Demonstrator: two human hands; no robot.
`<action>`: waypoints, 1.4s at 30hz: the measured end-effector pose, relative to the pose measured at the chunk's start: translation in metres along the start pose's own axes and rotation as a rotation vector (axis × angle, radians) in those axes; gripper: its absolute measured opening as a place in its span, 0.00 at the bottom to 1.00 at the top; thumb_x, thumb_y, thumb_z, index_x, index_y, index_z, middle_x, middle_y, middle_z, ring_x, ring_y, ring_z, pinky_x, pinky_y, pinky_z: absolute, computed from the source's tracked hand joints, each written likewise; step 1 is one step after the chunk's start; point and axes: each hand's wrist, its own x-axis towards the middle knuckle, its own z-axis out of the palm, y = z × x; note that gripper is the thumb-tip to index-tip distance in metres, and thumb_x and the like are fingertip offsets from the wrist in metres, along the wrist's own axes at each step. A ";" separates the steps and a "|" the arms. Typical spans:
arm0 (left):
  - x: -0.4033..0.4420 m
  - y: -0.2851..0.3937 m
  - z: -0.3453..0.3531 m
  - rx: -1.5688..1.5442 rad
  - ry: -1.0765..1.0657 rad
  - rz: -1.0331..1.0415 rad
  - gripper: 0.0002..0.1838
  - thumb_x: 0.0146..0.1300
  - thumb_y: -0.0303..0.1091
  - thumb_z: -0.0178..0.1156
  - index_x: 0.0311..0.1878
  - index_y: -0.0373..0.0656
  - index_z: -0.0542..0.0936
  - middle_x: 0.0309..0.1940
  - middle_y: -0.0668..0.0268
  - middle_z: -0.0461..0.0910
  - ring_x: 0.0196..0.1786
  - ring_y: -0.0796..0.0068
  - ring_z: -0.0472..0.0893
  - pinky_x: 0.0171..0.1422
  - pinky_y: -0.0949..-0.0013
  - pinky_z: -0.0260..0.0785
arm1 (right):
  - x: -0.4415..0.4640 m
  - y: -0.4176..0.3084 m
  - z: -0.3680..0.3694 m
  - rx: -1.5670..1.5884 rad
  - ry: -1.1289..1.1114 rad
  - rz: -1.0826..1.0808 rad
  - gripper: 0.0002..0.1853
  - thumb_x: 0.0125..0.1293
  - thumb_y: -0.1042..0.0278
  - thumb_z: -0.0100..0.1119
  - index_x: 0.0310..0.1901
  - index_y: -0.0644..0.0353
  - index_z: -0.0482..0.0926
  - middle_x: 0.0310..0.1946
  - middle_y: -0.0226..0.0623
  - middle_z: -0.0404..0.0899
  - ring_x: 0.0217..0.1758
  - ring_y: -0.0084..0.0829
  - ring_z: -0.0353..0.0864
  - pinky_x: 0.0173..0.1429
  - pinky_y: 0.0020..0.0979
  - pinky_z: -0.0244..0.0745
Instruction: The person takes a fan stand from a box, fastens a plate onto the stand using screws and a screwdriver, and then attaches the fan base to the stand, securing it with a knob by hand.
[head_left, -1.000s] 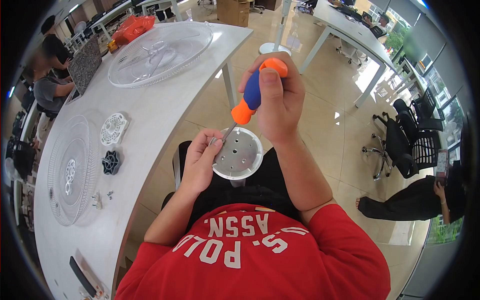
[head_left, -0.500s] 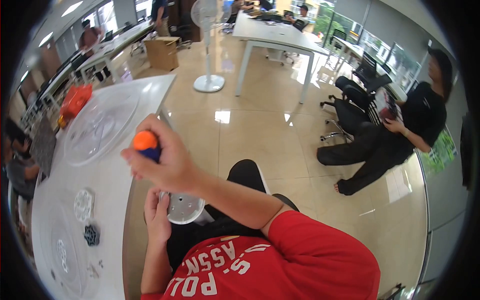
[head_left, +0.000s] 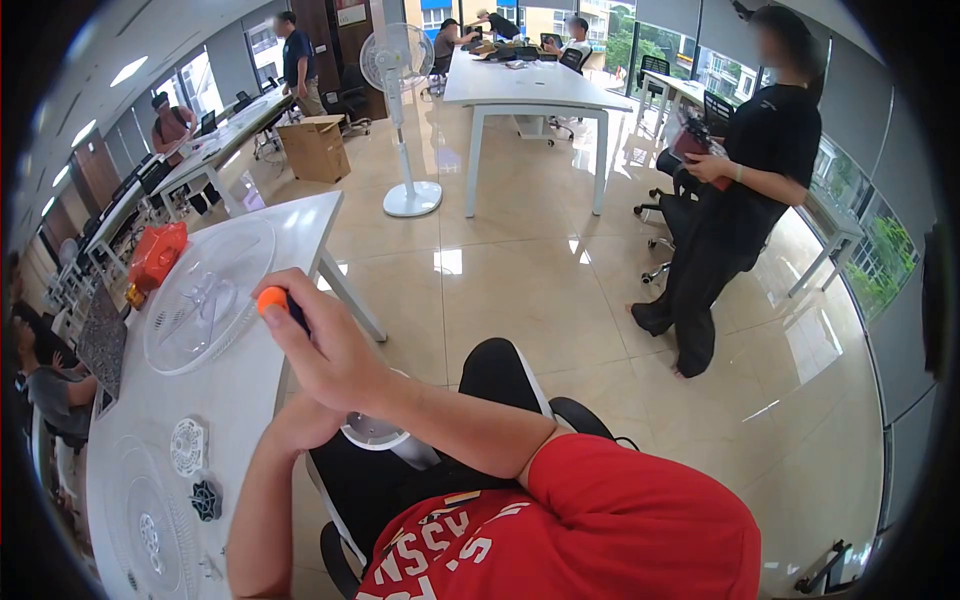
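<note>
My right hand [head_left: 322, 345] is wrapped round a screwdriver, whose orange handle end [head_left: 271, 299] shows beside the thumb; the shaft is hidden. Below it, my left hand [head_left: 305, 420] is partly covered by the right, and its fingers cannot be seen. A round white fan base part with a metal plate [head_left: 375, 430] lies by the left hand over my lap, partly behind my right forearm. On the table [head_left: 235, 400] to the left are a white ring-shaped plastic piece [head_left: 188, 446] and a dark star-shaped knob [head_left: 205, 500].
A clear fan grille with blades [head_left: 208, 310], another grille [head_left: 150, 530], an orange bag [head_left: 158, 254] and a laptop [head_left: 101, 345] rest on the table. A standing fan [head_left: 400, 130] and a cardboard box [head_left: 313, 150] stand ahead. At the right stands a person [head_left: 750, 170] holding a dark red object.
The view has swung up and to the right. My right hand with the screwdriver has moved left, and the forearm now crosses over the base part. The person at the right has come upright.
</note>
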 end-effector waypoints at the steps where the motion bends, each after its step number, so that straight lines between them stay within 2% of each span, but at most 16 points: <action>1: -0.001 0.002 0.001 0.008 0.005 0.007 0.16 0.76 0.32 0.62 0.61 0.33 0.79 0.58 0.61 0.82 0.60 0.69 0.79 0.63 0.64 0.74 | -0.001 0.002 -0.001 0.021 0.033 0.021 0.13 0.79 0.63 0.57 0.55 0.62 0.73 0.34 0.33 0.75 0.35 0.22 0.71 0.41 0.29 0.70; 3: -0.007 0.004 0.008 -0.057 -0.006 0.062 0.19 0.79 0.32 0.58 0.67 0.34 0.75 0.58 0.63 0.81 0.61 0.72 0.79 0.65 0.65 0.72 | -0.002 0.001 -0.004 0.031 0.096 0.016 0.13 0.80 0.63 0.56 0.56 0.62 0.73 0.35 0.34 0.75 0.36 0.22 0.72 0.41 0.30 0.70; 5: -0.016 -0.009 0.025 -0.162 0.065 0.083 0.18 0.79 0.32 0.58 0.66 0.35 0.75 0.57 0.64 0.81 0.60 0.74 0.79 0.65 0.66 0.72 | -0.004 0.000 -0.003 -0.043 0.158 -0.030 0.13 0.79 0.62 0.56 0.55 0.62 0.73 0.37 0.42 0.77 0.35 0.30 0.77 0.45 0.32 0.74; 9: -0.033 -0.025 0.048 -0.401 0.214 0.172 0.14 0.80 0.31 0.57 0.64 0.38 0.75 0.54 0.68 0.81 0.57 0.79 0.79 0.63 0.71 0.70 | -0.007 -0.004 -0.005 0.093 0.087 0.013 0.17 0.72 0.65 0.66 0.54 0.60 0.70 0.38 0.38 0.77 0.38 0.25 0.77 0.46 0.31 0.75; 11: -0.036 -0.039 0.046 -0.378 0.190 0.201 0.13 0.80 0.30 0.57 0.62 0.38 0.75 0.53 0.69 0.81 0.56 0.81 0.78 0.62 0.72 0.69 | -0.009 -0.009 -0.002 0.067 0.083 -0.004 0.20 0.70 0.66 0.69 0.54 0.58 0.68 0.37 0.34 0.76 0.36 0.21 0.77 0.40 0.30 0.74; 13: -0.043 -0.049 0.049 -0.392 0.203 0.212 0.11 0.80 0.30 0.56 0.61 0.38 0.75 0.52 0.70 0.81 0.54 0.82 0.78 0.60 0.74 0.69 | -0.012 -0.031 0.000 0.283 -0.034 0.333 0.19 0.72 0.66 0.68 0.55 0.57 0.68 0.36 0.32 0.76 0.31 0.17 0.75 0.33 0.26 0.71; 14: -0.042 -0.044 0.049 -0.433 0.191 0.227 0.11 0.80 0.30 0.56 0.61 0.39 0.75 0.50 0.71 0.80 0.52 0.83 0.77 0.58 0.75 0.68 | -0.014 -0.028 0.004 0.289 -0.054 0.354 0.19 0.72 0.66 0.68 0.55 0.57 0.68 0.36 0.32 0.76 0.31 0.17 0.75 0.33 0.26 0.71; 17: -0.042 -0.032 0.052 -0.520 0.216 0.276 0.10 0.80 0.30 0.56 0.60 0.39 0.76 0.45 0.72 0.80 0.46 0.87 0.75 0.51 0.77 0.67 | -0.017 -0.016 0.018 0.269 -0.053 0.207 0.16 0.81 0.60 0.53 0.63 0.57 0.69 0.37 0.35 0.79 0.25 0.17 0.74 0.29 0.23 0.70; 20: -0.040 -0.062 0.041 -0.476 0.144 0.250 0.10 0.81 0.31 0.57 0.59 0.39 0.79 0.42 0.73 0.83 0.44 0.87 0.77 0.49 0.78 0.68 | -0.016 -0.012 0.020 0.241 -0.087 0.192 0.24 0.85 0.51 0.38 0.67 0.59 0.70 0.40 0.41 0.82 0.26 0.19 0.76 0.31 0.24 0.72; 22: -0.041 -0.056 0.040 -0.483 0.176 0.249 0.10 0.81 0.32 0.57 0.58 0.39 0.80 0.41 0.73 0.83 0.43 0.88 0.78 0.48 0.78 0.69 | -0.017 -0.009 0.020 0.256 -0.063 0.202 0.20 0.85 0.57 0.42 0.65 0.61 0.73 0.42 0.42 0.83 0.28 0.21 0.78 0.34 0.24 0.76; 24: -0.043 -0.051 0.040 -0.534 0.078 0.319 0.10 0.81 0.33 0.57 0.58 0.39 0.80 0.40 0.73 0.83 0.41 0.89 0.77 0.45 0.78 0.68 | -0.018 -0.006 0.024 0.185 0.007 0.093 0.16 0.82 0.65 0.48 0.65 0.61 0.70 0.43 0.44 0.83 0.29 0.23 0.81 0.34 0.25 0.78; 25: -0.045 -0.050 0.041 -0.538 0.106 0.313 0.10 0.81 0.33 0.57 0.58 0.39 0.80 0.40 0.73 0.83 0.41 0.89 0.77 0.45 0.78 0.68 | -0.017 -0.007 0.028 0.201 -0.015 0.101 0.16 0.82 0.65 0.48 0.65 0.61 0.70 0.43 0.44 0.83 0.29 0.23 0.81 0.34 0.25 0.78; 28: -0.044 -0.049 0.041 -0.611 0.041 0.316 0.08 0.79 0.30 0.60 0.57 0.40 0.79 0.38 0.74 0.83 0.39 0.89 0.78 0.43 0.79 0.68 | -0.017 -0.019 0.027 0.262 0.034 0.122 0.19 0.75 0.78 0.60 0.60 0.58 0.64 0.45 0.46 0.83 0.26 0.19 0.77 0.30 0.22 0.74; 32: -0.045 -0.045 0.037 -0.657 0.029 0.296 0.07 0.78 0.29 0.61 0.54 0.41 0.77 0.37 0.73 0.83 0.39 0.89 0.80 0.42 0.79 0.69 | -0.022 -0.015 0.025 0.073 -0.035 0.076 0.17 0.80 0.68 0.52 0.65 0.58 0.63 0.46 0.51 0.82 0.25 0.23 0.78 0.29 0.25 0.75; 37: -0.044 -0.044 0.032 -0.611 0.012 0.272 0.06 0.78 0.29 0.61 0.52 0.41 0.76 0.36 0.72 0.83 0.38 0.88 0.80 0.42 0.78 0.69 | -0.024 -0.016 0.017 0.316 -0.110 0.099 0.24 0.85 0.55 0.43 0.72 0.60 0.66 0.47 0.47 0.82 0.27 0.22 0.77 0.34 0.26 0.76; 42: -0.042 -0.047 0.032 -0.621 0.021 0.294 0.06 0.78 0.29 0.61 0.53 0.41 0.78 0.36 0.74 0.82 0.37 0.88 0.78 0.43 0.77 0.69 | -0.028 -0.016 0.018 0.163 -0.095 0.052 0.22 0.82 0.61 0.51 0.70 0.63 0.69 0.48 0.46 0.82 0.32 0.24 0.81 0.39 0.27 0.80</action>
